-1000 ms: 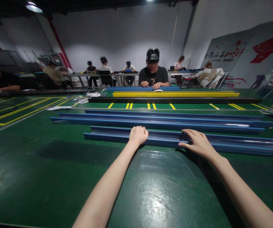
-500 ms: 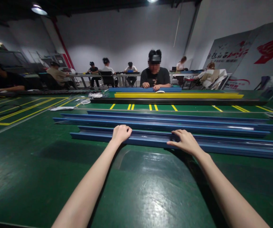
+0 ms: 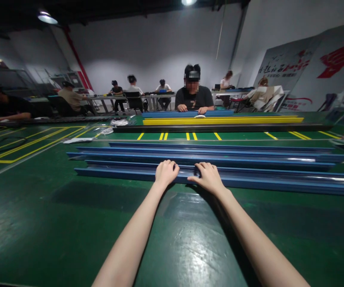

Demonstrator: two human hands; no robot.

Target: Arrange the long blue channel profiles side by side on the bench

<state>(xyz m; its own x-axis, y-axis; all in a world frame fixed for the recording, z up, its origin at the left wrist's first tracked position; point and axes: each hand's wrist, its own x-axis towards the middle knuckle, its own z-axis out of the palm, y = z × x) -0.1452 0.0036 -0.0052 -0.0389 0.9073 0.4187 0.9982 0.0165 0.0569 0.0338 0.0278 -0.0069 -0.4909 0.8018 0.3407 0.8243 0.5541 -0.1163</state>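
Note:
A long blue channel profile (image 3: 124, 174) with raised edges lies crosswise on the green table in front of me. My left hand (image 3: 166, 174) rests over it left of centre, fingers curled across its top. A short way to the right, my right hand (image 3: 208, 177) grips the same channel, with the thumb at the near wall and the fingers over the far side. Both palms hide parts of the channel. Behind it lie more blue channels (image 3: 220, 156), parallel and close together.
Farther back lie a black strip (image 3: 220, 128), a yellow channel (image 3: 220, 120) and another blue channel (image 3: 160, 114), where a person in a dark shirt (image 3: 193, 97) sits with both hands. Clear plastic bundles (image 3: 119, 122) lie left of these. Yellow tape lines (image 3: 40, 144) mark the table.
The nearest blue channel has shifted left. My right hand has moved left and my left hand right, so they are closer together. The view has turned slightly.

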